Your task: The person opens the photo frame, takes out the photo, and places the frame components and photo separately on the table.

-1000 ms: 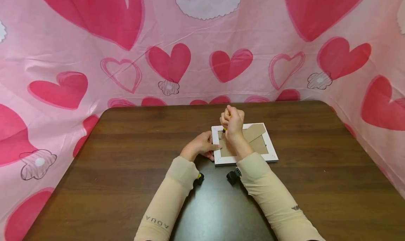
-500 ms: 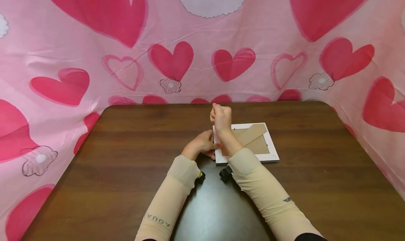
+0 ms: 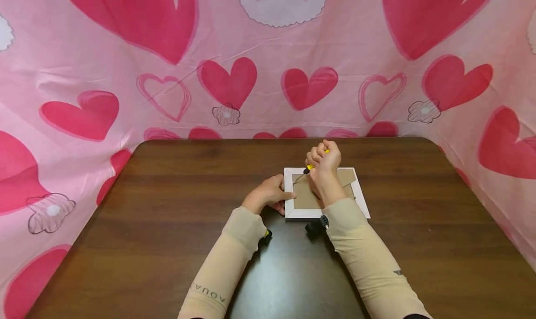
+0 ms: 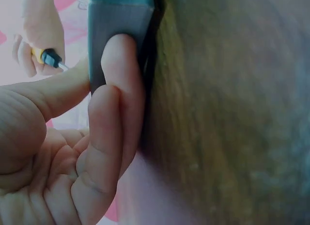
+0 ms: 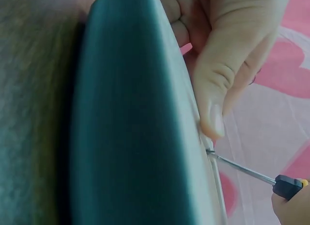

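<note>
A white picture frame (image 3: pixel 303 214) lies back side up on the table, showing its brown backing board (image 3: pixel 304 200). At its left side, my left hand (image 3: pixel 270 191) grips the edge, thumb on top and fingers against the side wall (image 4: pixel 121 22). My right hand (image 3: pixel 326 158) holds a screwdriver (image 3: pixel 309 168) with a yellow and black handle in a fist above the frame. The shaft slants down leftward to the backing's left edge. In the right wrist view, the metal shaft (image 5: pixel 244 171) meets a small metal tab (image 5: pixel 209 151) just below the left thumb (image 5: pixel 213 116).
Under the frame is a dark brown wooden table (image 3: pixel 188 193). A pink cloth (image 3: pixel 268 44) printed with hearts hangs behind and at both sides. The brown stand flap (image 3: pixel 346 176) lies on the backing, partly behind the right hand. Dark wrist cameras (image 3: pixel 316 228) sit under both cuffs.
The right hand swung left over the frame's left edge, then back right, tilting the screwdriver handle rightward. The left hand kept its hold on the frame.
</note>
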`<state>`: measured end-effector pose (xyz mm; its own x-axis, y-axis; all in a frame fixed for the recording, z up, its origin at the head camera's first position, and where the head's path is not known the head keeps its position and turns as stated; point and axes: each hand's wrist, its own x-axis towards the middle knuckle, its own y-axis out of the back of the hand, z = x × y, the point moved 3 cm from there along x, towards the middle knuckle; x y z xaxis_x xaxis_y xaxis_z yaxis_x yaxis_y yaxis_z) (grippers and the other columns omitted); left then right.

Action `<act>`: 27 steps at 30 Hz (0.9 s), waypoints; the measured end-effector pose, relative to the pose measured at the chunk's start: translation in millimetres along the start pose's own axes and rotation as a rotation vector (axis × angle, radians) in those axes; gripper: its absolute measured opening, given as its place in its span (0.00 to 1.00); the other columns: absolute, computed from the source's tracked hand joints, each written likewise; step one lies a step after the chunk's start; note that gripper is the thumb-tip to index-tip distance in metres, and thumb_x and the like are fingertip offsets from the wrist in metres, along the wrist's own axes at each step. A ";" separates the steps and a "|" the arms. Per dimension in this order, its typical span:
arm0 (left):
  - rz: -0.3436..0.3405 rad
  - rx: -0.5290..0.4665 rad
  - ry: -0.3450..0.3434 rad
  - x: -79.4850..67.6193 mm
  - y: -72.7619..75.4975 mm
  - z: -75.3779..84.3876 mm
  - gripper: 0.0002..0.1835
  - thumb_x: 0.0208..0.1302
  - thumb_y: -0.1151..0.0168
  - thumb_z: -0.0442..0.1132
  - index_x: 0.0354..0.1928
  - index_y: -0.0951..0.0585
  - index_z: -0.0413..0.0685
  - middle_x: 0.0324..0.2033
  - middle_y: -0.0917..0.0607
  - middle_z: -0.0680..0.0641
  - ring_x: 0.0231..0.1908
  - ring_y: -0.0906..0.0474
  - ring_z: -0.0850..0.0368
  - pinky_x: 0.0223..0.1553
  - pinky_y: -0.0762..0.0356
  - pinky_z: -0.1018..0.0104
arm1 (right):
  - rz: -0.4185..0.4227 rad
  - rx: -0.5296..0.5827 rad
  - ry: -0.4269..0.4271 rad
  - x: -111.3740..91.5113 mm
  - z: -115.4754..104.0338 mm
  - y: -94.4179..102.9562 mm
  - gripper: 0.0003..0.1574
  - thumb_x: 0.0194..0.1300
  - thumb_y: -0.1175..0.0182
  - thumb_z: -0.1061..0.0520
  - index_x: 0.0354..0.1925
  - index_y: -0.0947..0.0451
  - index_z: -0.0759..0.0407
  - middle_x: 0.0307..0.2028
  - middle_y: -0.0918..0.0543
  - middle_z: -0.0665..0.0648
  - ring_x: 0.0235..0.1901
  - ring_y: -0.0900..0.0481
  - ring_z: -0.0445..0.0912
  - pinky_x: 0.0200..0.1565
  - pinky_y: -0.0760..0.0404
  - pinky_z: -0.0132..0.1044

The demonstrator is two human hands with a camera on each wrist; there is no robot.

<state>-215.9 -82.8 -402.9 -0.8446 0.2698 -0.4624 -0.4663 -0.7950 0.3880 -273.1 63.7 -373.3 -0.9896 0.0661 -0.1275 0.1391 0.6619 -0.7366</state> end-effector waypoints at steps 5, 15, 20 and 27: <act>-0.013 -0.011 -0.001 0.9 1.1 1.5 0.17 0.65 0.33 0.39 0.34 0.35 0.43 0.21 0.23 0.43 0.12 0.23 0.57 0.18 0.21 0.68 | 0.075 0.039 0.034 -4.4 -1.3 6.3 0.37 0.73 0.64 0.53 0.05 0.49 0.50 0.03 0.46 0.45 0.08 0.54 0.39 0.23 0.58 0.35; -0.030 -0.028 -0.015 2.4 1.8 -0.4 0.15 0.66 0.34 0.37 0.41 0.31 0.39 0.23 0.22 0.43 0.13 0.23 0.57 0.21 0.18 0.64 | -0.017 0.065 0.168 -13.9 3.7 -2.9 0.36 0.73 0.67 0.57 0.05 0.50 0.50 0.05 0.49 0.44 0.12 0.61 0.41 0.22 0.64 0.34; -0.037 0.012 -0.004 1.7 7.2 2.8 0.15 0.66 0.34 0.36 0.41 0.31 0.38 0.22 0.21 0.41 0.13 0.22 0.56 0.23 0.17 0.62 | -0.052 0.039 0.256 -16.2 7.6 -13.1 0.35 0.72 0.66 0.60 0.05 0.50 0.50 0.06 0.50 0.43 0.12 0.60 0.40 0.19 0.63 0.32; -0.061 0.011 -0.019 4.2 3.9 0.7 0.15 0.66 0.35 0.36 0.43 0.31 0.38 0.23 0.21 0.41 0.14 0.20 0.56 0.24 0.16 0.62 | -0.106 -0.006 0.339 -19.5 10.3 -16.2 0.32 0.71 0.66 0.62 0.08 0.51 0.52 0.07 0.52 0.44 0.11 0.61 0.39 0.16 0.63 0.32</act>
<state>-221.5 -84.4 -402.7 -0.8193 0.3281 -0.4702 -0.5201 -0.7705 0.3686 -255.7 44.1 -365.7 -0.9544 0.2398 0.1777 0.0355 0.6823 -0.7302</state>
